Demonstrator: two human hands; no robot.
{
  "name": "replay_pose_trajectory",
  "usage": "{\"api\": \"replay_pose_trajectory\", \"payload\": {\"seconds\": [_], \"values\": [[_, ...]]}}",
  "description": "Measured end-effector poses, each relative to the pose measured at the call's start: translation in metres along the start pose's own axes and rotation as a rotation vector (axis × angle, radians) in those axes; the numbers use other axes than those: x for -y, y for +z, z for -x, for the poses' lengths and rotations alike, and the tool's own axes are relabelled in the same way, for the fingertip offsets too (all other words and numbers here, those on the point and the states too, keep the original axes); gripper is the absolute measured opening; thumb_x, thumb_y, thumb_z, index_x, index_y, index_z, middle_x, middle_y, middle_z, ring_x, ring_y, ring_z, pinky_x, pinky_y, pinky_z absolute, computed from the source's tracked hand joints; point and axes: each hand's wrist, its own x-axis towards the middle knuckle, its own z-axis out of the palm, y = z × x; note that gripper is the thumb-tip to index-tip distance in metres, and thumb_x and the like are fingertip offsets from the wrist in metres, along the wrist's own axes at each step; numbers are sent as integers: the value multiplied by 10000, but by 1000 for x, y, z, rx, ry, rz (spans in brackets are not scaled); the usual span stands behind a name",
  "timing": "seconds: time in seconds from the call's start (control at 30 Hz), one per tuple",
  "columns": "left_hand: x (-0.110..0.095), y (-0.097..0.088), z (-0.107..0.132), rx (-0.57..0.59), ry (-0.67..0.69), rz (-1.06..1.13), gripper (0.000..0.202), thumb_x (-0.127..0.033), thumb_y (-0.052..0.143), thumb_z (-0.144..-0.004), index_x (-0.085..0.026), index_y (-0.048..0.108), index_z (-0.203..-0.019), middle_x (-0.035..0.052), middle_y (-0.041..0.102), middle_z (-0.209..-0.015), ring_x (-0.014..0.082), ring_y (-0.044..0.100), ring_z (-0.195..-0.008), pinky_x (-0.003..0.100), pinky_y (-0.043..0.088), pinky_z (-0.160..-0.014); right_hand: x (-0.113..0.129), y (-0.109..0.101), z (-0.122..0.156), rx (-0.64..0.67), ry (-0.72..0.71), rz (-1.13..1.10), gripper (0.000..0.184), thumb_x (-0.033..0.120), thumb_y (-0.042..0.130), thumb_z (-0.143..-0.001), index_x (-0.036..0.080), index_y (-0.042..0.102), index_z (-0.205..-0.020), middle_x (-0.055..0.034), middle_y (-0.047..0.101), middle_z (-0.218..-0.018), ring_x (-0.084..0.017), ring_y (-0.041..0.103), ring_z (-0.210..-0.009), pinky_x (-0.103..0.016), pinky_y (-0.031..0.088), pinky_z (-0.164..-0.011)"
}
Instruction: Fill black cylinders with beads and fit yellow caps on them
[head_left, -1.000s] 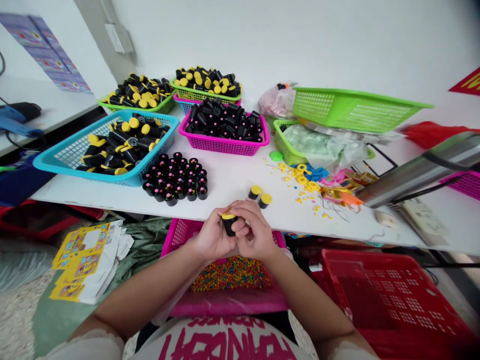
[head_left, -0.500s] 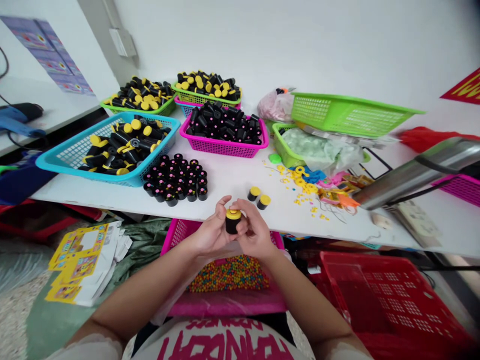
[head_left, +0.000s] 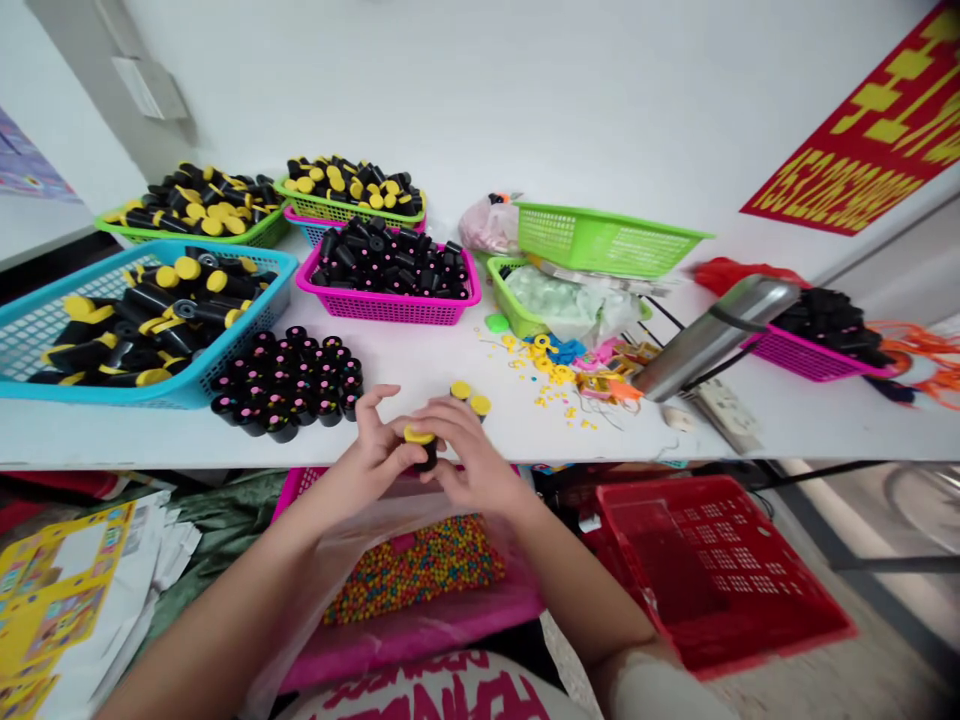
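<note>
Both hands hold a small black container with a yellow cap (head_left: 418,436) over the front edge of the table. My left hand (head_left: 373,458) has its thumb against the container's front, with the index finger raised. My right hand (head_left: 471,455) lays its fingers over the cap and curls round the right side. Two similar yellow-capped containers (head_left: 480,406) stand on the table just behind the right hand. To the left stands a tight group of black containers (head_left: 291,385) with pink dots on top. Below the hands, a pink basket (head_left: 345,655) lined with clear plastic holds many coloured beads (head_left: 420,568).
Blue (head_left: 247,350), green (head_left: 262,235) and magenta (head_left: 390,308) baskets of black containers fill the table's left and back. Yellow bits (head_left: 551,372) lie scattered right of centre, near a metal tube (head_left: 712,340). A red crate (head_left: 720,570) is below right; printed card sheets (head_left: 82,590) lie lower left.
My view has turned right, so everything sits further left. My right fingers now lie further across the yellow cap, and my left thumb presses the container's front.
</note>
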Motion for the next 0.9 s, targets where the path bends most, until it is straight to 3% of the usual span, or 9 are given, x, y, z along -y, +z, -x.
{"api": "replay_pose_trajectory", "payload": {"seconds": [0.1, 0.17, 0.23, 0.43, 0.53, 0.6, 0.7, 0.8, 0.9], "values": [[4, 0, -17, -35, 111, -329, 616, -29, 804, -586, -214, 470, -1069, -5, 633, -919, 157, 655, -776, 310, 437, -873, -28, -42, -15, 25, 170, 90, 464, 497, 577, -891, 244, 581, -1279, -101, 659, -1239, -264, 594, -1175, -462, 481, -1014], [13, -1, -29, -83, 146, -421, 654, -39, 791, -585, -212, 455, -1118, -16, 645, -880, 165, 656, -809, 307, 412, -894, -62, -69, -29, -70, 464, 308, 387, 440, 392, -992, 208, 662, -1144, -93, 723, -1091, -214, 667, -1008, -370, 517, -922], [24, -1, -41, -108, 125, -475, 674, -65, 775, -604, -209, 437, -1170, -26, 665, -795, 173, 648, -799, 298, 398, -886, -102, -86, -44, 42, 821, 629, 376, 367, 384, -1003, 180, 669, -1163, -98, 728, -1116, -199, 670, -1025, -307, 493, -925], [41, 18, -66, -162, 106, -408, 789, -99, 826, -535, -208, 452, -1220, 14, 704, -813, 231, 653, -842, 337, 379, -949, -180, -79, -62, 203, 1066, 757, 292, 234, 578, -879, 40, 720, -1044, -253, 720, -1047, -312, 683, -1000, -343, 491, -835], [32, 18, -62, -135, 119, -475, 893, -115, 878, -461, -203, 481, -1255, 91, 707, -961, 308, 625, -1024, 399, 359, -1003, -185, -73, -60, 211, 1101, 799, 317, 234, 566, -880, 66, 704, -1111, -247, 712, -1077, -311, 680, -1023, -347, 491, -823], [21, 12, -49, -150, 159, -734, 776, -198, 869, -560, -216, 531, -1258, 129, 690, -1058, 344, 564, -1123, 444, 327, -1033, -181, -74, -59, 204, 1099, 814, 350, 243, 560, -885, 86, 680, -1175, -230, 713, -1089, -306, 674, -1045, -345, 490, -827], [3, -3, -21, -409, 231, -1341, 405, -321, 683, -825, -230, 617, -1214, 171, 617, -1195, 385, 457, -1199, 514, 286, -1024, -163, -80, -59, 162, 1055, 830, 397, 310, 532, -913, 116, 650, -1238, -210, 708, -1118, -307, 665, -1067, -352, 491, -833], [-6, -15, -3, -686, 233, -1794, 376, -397, 531, -921, -187, 626, -1218, 220, 495, -1312, 415, 422, -1164, 537, 330, -923, -134, -83, -59, 31, 915, 841, 376, 333, 512, -916, 164, 668, -1213, -173, 722, -1094, -307, 675, -1017, -369, 501, -819], [-3, -22, -2, -722, 204, -1953, 398, -432, 542, -910, -147, 630, -1173, 240, 457, -1338, 417, 432, -1122, 512, 370, -848, -106, -82, -60, -103, 770, 802, 325, 288, 525, -884, 168, 700, -1129, -147, 724, -1080, -292, 681, -940, -381, 510, -808]]}}
